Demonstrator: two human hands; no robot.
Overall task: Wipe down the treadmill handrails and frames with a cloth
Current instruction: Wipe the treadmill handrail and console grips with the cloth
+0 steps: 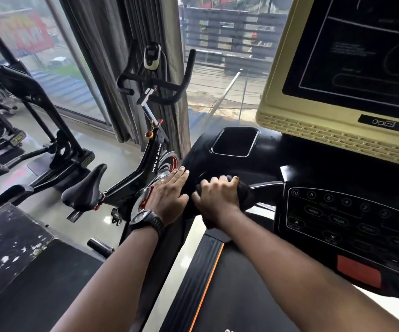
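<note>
Head view, right hand (217, 198) gripping cloth (244, 193), spin bike (143, 164) beside

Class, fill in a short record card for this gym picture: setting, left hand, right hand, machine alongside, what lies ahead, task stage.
Setting: gym, beside a window
Left hand: flat, fingers straight, resting on the left side of the treadmill console; wristwatch on the wrist
Right hand: grips a dark cloth held against the handrail
Alongside: WELCARE spin bike, on the left
Ahead: dark screen above a button panel
Task stage: cloth on the handrail
</note>
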